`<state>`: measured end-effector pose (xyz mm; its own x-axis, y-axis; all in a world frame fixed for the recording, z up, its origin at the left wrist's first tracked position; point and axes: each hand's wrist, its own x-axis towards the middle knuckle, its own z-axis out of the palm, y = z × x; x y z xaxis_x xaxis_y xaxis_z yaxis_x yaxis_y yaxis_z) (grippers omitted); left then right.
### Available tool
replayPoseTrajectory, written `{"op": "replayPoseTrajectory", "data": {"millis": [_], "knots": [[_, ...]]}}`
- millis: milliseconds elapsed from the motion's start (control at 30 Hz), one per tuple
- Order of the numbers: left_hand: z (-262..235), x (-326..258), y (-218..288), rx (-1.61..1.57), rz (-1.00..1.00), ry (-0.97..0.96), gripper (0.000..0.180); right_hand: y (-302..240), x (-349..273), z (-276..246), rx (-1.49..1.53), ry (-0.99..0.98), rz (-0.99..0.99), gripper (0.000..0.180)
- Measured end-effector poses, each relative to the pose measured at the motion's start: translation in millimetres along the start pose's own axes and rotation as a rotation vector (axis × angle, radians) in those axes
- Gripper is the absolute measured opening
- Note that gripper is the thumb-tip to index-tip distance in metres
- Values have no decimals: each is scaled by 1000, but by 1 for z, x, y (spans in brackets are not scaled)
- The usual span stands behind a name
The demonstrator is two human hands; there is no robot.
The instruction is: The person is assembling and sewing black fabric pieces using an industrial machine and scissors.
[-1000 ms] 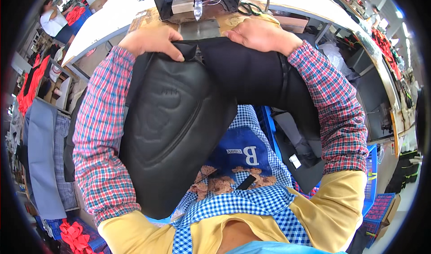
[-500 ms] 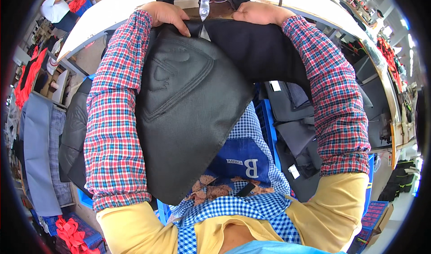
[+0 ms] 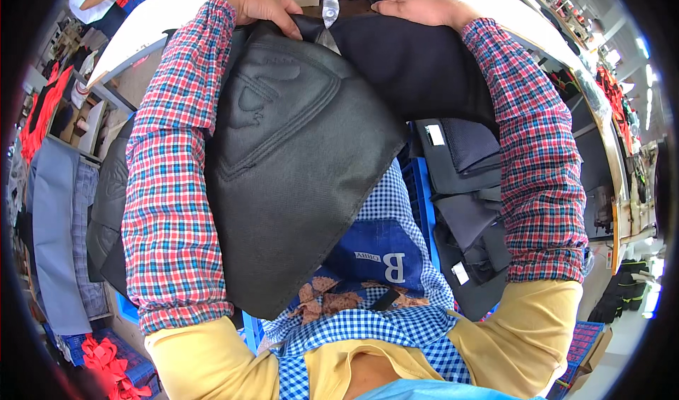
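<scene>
A black embossed leather-like sheet [image 3: 304, 138] hangs from the table edge over my lap, its stitched relief at the upper left. Joined or laid against it on the right is a smooth black fabric piece [image 3: 417, 71]. My left hand [image 3: 265, 8] is closed on the top edge of the sheet, left of the sewing machine's presser foot [image 3: 330, 11]. To the right of the foot, my right hand [image 3: 419, 7] pinches the top edge of the black fabric, thumb pointing inward. Between the hands, the material's edge lies at the foot; the needle point itself I cannot make out.
The white table [image 3: 159, 32] curves round on both sides. Dark cut pieces [image 3: 460, 159] lie in a blue crate [image 3: 422, 202] by my right leg. More embossed black pieces [image 3: 109, 202] hang at my left. Red cloth strips [image 3: 113, 368] lie low at the left.
Both hands and the black material have moved slightly away from me, toward the machine. The view has shifted a little. Both grips look the same.
</scene>
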<state>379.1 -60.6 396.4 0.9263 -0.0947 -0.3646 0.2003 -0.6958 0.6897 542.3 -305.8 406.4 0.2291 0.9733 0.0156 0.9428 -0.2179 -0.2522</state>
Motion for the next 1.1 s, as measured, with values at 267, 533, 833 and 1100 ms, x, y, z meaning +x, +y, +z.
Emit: {"op": "replayPoseTrajectory", "data": {"millis": [267,533,833,1100], "knots": [[-6,8,-4,25,8,20,32,9,12,3,-36,27,20,55],[-9,-1,-7,98,16,84,29,-6,-19,-13,-184,103,103,47],[12,-80,-32,28,-75,136,26,-1,-28,-15,5,155,44,48],[42,-102,-20,33,-49,146,23,0,-25,-8,-50,216,-34,46]]}}
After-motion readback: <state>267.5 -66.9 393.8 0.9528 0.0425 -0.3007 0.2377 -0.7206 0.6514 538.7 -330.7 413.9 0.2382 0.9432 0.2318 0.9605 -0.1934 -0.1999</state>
